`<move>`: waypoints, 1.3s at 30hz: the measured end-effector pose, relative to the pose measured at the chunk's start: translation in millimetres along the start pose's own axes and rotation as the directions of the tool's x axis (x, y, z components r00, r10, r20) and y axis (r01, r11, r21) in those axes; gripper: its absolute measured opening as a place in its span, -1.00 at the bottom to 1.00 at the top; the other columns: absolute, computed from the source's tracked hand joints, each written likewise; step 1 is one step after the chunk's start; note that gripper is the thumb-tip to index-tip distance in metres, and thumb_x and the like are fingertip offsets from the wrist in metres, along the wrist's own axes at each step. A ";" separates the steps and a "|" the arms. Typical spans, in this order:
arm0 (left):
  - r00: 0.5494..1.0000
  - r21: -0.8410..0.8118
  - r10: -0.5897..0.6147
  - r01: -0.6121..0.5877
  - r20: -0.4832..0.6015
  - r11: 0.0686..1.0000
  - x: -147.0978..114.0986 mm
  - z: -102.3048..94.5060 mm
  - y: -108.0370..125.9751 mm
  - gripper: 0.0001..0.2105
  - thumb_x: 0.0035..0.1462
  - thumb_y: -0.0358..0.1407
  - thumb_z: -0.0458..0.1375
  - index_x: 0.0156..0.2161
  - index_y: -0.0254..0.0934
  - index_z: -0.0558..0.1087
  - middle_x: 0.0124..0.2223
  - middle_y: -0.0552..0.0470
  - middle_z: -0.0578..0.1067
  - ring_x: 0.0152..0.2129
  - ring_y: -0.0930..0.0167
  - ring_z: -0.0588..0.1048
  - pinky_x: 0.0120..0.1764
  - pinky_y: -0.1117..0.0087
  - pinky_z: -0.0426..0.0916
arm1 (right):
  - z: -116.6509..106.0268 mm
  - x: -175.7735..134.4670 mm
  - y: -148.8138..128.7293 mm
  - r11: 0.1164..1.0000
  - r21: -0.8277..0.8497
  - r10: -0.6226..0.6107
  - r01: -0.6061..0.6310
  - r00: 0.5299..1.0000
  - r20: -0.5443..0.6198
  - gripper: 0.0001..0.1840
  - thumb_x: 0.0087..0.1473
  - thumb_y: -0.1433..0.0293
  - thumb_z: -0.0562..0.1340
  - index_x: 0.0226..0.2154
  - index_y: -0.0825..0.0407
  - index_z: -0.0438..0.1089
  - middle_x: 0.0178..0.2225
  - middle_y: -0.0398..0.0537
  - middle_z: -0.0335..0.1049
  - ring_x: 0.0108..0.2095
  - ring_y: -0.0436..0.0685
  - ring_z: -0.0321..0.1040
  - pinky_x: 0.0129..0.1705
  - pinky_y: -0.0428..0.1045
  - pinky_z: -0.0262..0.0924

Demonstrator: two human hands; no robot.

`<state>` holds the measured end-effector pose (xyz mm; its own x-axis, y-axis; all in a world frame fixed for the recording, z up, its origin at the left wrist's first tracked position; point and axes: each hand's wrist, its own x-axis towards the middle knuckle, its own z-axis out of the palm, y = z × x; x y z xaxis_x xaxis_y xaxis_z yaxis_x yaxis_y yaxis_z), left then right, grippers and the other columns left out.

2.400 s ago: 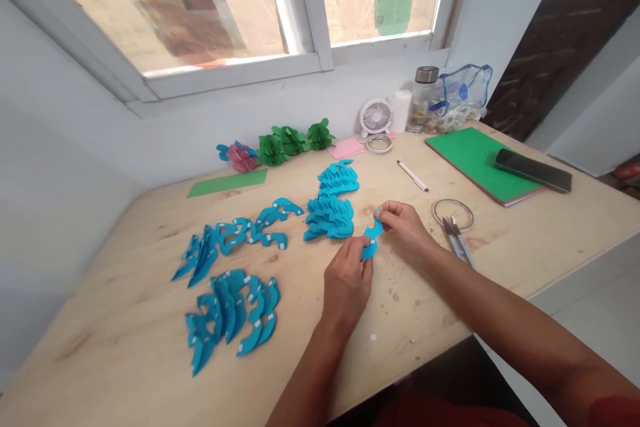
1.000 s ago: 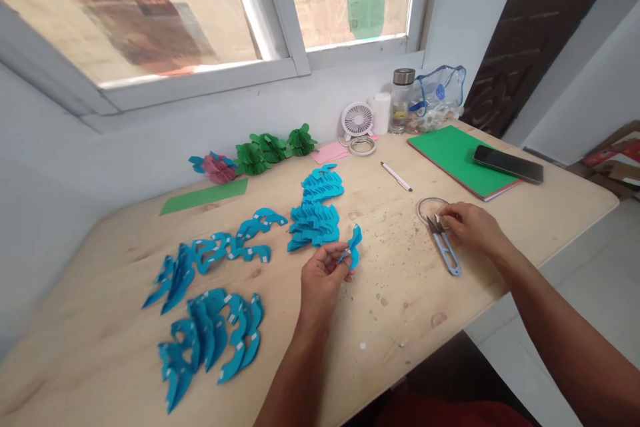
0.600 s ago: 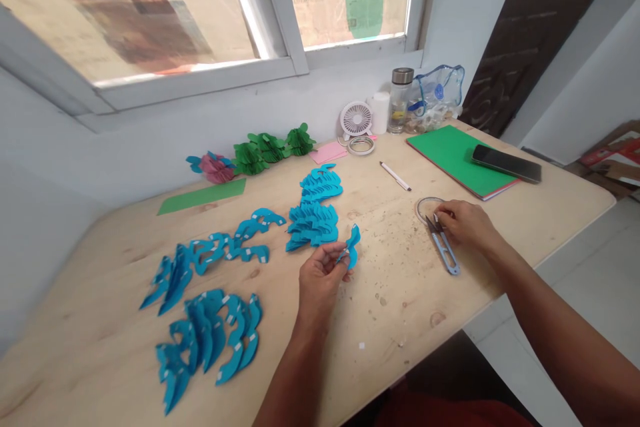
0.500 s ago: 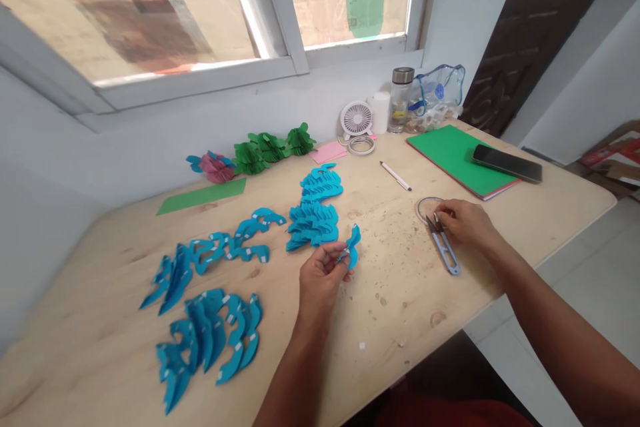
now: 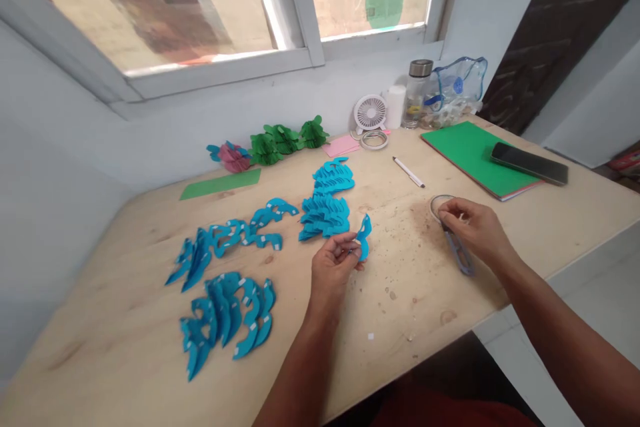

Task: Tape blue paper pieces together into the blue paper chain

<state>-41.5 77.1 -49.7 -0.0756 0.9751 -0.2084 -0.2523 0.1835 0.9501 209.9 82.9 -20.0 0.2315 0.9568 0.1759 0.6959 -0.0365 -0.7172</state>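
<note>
My left hand [image 5: 334, 265] pinches a curved blue paper piece [image 5: 365, 238] with white bits on it, just above the table. My right hand [image 5: 473, 227] is closed at the edge of a thin roll of tape [image 5: 440, 201], its fingertips pressed together there. Below these fingers, thread snips [image 5: 460, 253] with a bluish-grey handle look blurred; their blades are hidden behind the hand. Beyond my left hand lie stacked blue paper pieces [image 5: 325, 217]. More curved blue pieces [image 5: 220, 310] with white squares are spread out on the left.
Along the wall stand green paper shapes [image 5: 283, 140], a pink-and-blue one [image 5: 233, 157], a small fan [image 5: 370, 113] and a glass bottle [image 5: 415, 95]. A pen [image 5: 409, 172], green sheets [image 5: 465, 153] and a phone [image 5: 529, 163] lie at the right. A white square [image 5: 371, 335] is near the front edge.
The view has shifted slightly to the left. My right fingers now cover the snips' blades, and the snips have moved a little. My left hand keeps the blue paper piece in much the same place.
</note>
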 end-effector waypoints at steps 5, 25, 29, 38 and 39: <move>0.999 -0.078 -0.021 0.019 -0.028 0.997 2.3 -1.2 -5.8 -0.63 -0.26 -0.37 0.29 -0.22 -0.34 0.46 -0.40 0.04 0.49 -0.52 0.45 0.48 -0.52 0.47 0.38 | 33.4 -27.3 -41.5 0.897 0.424 0.012 -0.122 0.968 0.252 -0.80 -0.08 0.22 0.23 -0.48 0.01 0.40 -0.49 -0.11 0.38 -0.45 0.07 0.27 -0.40 -0.04 0.13; 0.996 -0.261 -0.066 0.046 -0.067 0.964 -9.3 5.0 14.2 -0.68 -0.23 -0.34 0.33 -0.29 -0.30 0.39 -0.41 0.08 0.50 -0.51 0.47 0.46 -0.43 0.46 0.34 | 77.0 -33.6 -88.9 0.828 0.559 -0.171 -0.047 0.928 0.331 -0.73 0.07 0.22 0.18 -0.34 0.00 0.54 -0.23 -0.02 0.52 -0.17 0.19 0.41 -0.05 0.09 0.22; 0.987 -0.252 -0.151 0.158 0.046 0.955 -9.4 -0.1 20.2 -0.78 -0.20 -0.26 0.31 -0.42 -0.34 0.45 -0.49 0.06 0.47 -0.60 0.49 0.43 -0.50 0.46 0.30 | 76.0 -28.6 -88.9 0.829 0.559 -0.200 -0.026 0.919 0.339 -0.74 0.08 0.23 0.18 -0.32 -0.01 0.54 -0.22 -0.02 0.51 -0.19 0.16 0.41 -0.08 0.06 0.23; 0.995 -0.147 -0.099 0.099 0.006 0.984 -7.9 -0.6 22.0 -0.86 -0.22 -0.32 0.30 -0.49 -0.36 0.51 -0.59 0.05 0.44 -0.65 0.50 0.37 -0.53 0.48 0.25 | 82.6 -27.8 -76.1 0.771 0.635 -0.197 -0.045 0.932 0.305 -0.79 0.07 0.26 0.21 -0.30 -0.03 0.53 -0.24 -0.06 0.49 -0.17 0.13 0.39 -0.07 0.04 0.23; 0.996 -0.141 -0.088 0.086 -0.011 0.986 -7.7 0.5 21.7 -0.88 -0.21 -0.34 0.29 -0.49 -0.36 0.51 -0.59 0.05 0.45 -0.65 0.50 0.37 -0.53 0.48 0.25 | 83.3 -28.4 -75.6 0.766 0.641 -0.204 -0.044 0.930 0.306 -0.79 0.07 0.27 0.21 -0.29 -0.04 0.53 -0.24 -0.06 0.49 -0.17 0.13 0.39 -0.07 0.05 0.22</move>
<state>-45.9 73.6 -27.3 -0.0641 0.9537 -0.2940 -0.3913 0.2470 0.8865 94.1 82.5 -27.0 -0.1347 0.9855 0.1030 0.0872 0.1154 -0.9895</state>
